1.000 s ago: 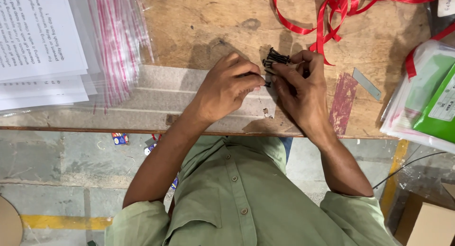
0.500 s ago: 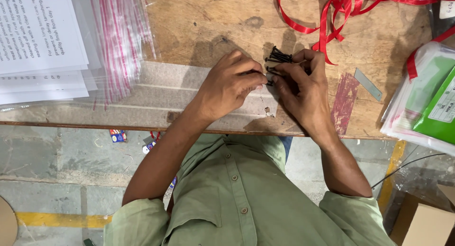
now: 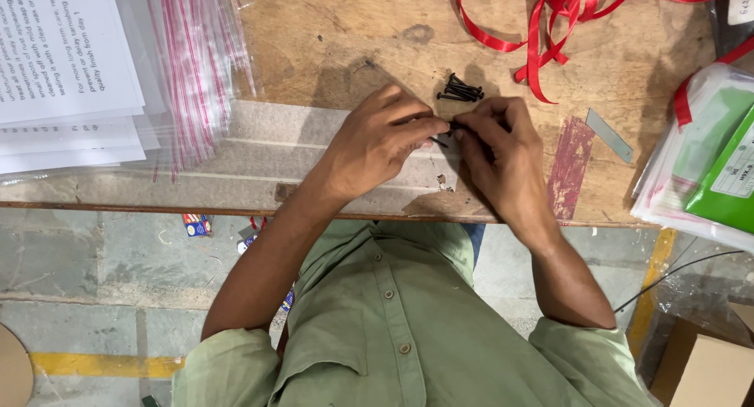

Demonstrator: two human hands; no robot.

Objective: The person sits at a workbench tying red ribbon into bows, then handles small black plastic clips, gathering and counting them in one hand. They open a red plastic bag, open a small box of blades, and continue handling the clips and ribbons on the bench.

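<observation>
A small pile of black screws [image 3: 462,89] lies on the worn wooden table [image 3: 330,38]. Just in front of the pile, my left hand [image 3: 377,144] and my right hand [image 3: 503,152] meet fingertip to fingertip. Both pinch a black screw [image 3: 440,138] between them; only its thin dark shaft shows below the fingers. How many screws the fingers hold is hidden.
Red ribbon [image 3: 550,14] is tangled at the back right. Clear zip bags with red stripes [image 3: 196,62] and printed sheets [image 3: 63,69] are stacked at the left. Bagged green packets [image 3: 722,171] lie at the right, near a small metal strip [image 3: 609,135]. A cardboard box [image 3: 707,372] stands on the floor.
Both hands have drawn back a little from the screw pile toward the table edge. The pile now lies uncovered beyond the fingertips.
</observation>
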